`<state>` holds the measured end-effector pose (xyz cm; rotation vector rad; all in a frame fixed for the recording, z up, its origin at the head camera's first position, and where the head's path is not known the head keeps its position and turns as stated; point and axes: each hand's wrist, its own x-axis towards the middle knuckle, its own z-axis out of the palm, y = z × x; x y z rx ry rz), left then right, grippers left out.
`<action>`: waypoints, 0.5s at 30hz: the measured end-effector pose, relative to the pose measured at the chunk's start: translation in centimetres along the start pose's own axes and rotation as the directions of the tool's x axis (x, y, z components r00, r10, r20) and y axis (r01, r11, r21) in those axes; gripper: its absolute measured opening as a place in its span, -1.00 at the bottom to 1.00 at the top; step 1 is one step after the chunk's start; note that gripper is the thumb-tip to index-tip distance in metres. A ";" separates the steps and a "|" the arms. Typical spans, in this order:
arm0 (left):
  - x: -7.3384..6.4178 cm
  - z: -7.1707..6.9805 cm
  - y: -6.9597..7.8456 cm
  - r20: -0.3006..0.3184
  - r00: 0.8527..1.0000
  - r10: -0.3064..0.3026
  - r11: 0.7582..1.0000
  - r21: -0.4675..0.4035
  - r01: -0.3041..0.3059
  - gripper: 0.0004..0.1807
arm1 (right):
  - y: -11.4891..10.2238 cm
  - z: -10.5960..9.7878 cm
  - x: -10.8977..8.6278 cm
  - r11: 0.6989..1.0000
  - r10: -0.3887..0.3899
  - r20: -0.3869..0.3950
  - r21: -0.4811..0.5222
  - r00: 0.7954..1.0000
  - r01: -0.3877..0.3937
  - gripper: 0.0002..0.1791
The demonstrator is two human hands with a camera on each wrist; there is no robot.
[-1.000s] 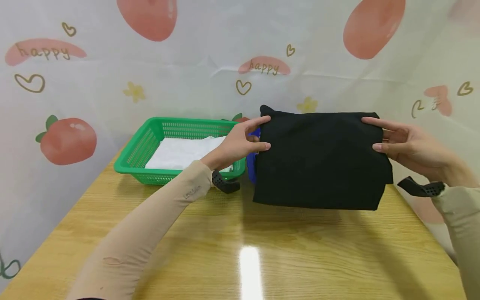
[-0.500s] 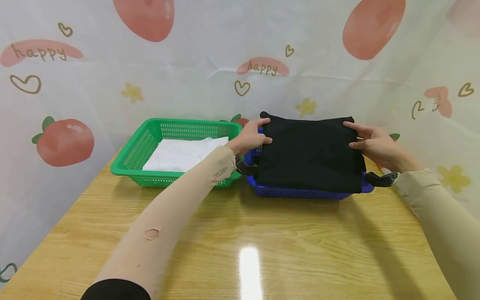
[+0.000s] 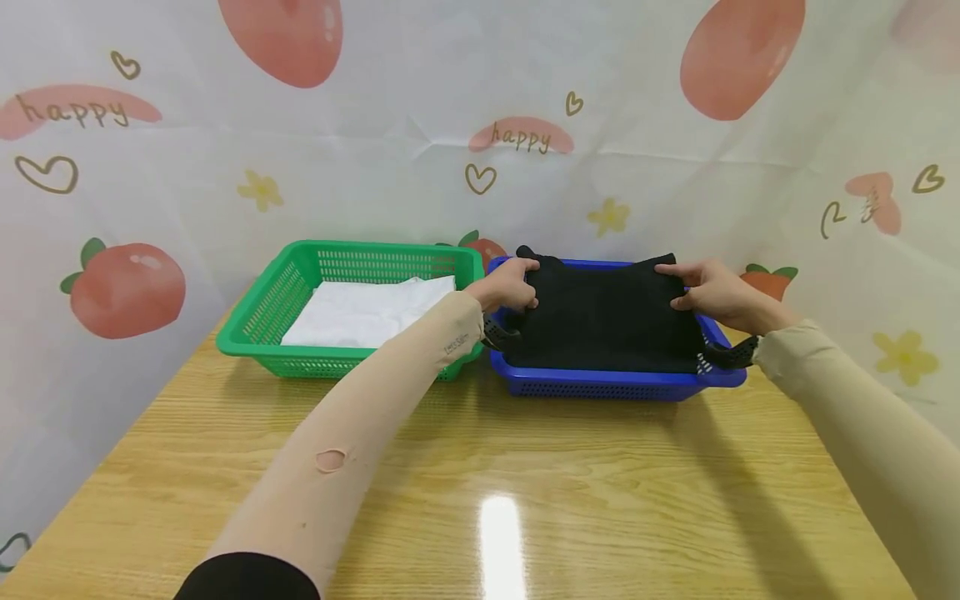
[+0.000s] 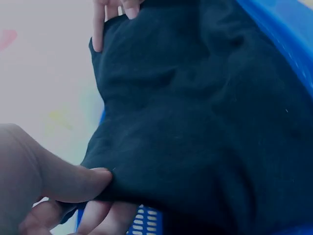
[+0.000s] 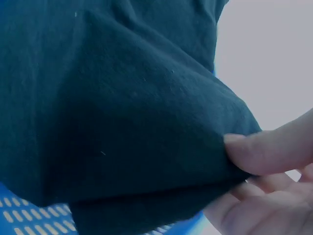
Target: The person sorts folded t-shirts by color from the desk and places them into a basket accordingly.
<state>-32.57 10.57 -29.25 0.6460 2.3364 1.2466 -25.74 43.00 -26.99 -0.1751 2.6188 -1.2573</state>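
A folded black cloth (image 3: 607, 321), possibly a garment, lies mostly inside the blue basket (image 3: 600, 383), its far corners lifted at the back. My left hand (image 3: 508, 285) pinches its left edge near the far corner; in the left wrist view the thumb (image 4: 93, 183) presses on top with fingers beneath. On the opposite side my right hand (image 3: 720, 292) holds the far right corner, and the right wrist view shows the thumb (image 5: 254, 149) over the cloth (image 5: 137, 117). The cloth hides most of the basket's inside.
To the left stands a green basket (image 3: 300, 362) with folded white cloth (image 3: 360, 312) in it. Both baskets rest on a wooden table (image 3: 450, 483), close to a printed backdrop (image 3: 375, 192) behind them.
Both hands have lowered the black cloth from above the blue basket into it. The right hand has come left and down, and the basket's front rim now shows.
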 end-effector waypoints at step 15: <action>-2.2 -1.8 -0.2 0.107 0.994 0.006 1.000 -0.023 -0.004 -0.32 | -0.2 -0.6 -0.2 0.998 0.065 0.051 -0.025 0.997 -0.064 -0.40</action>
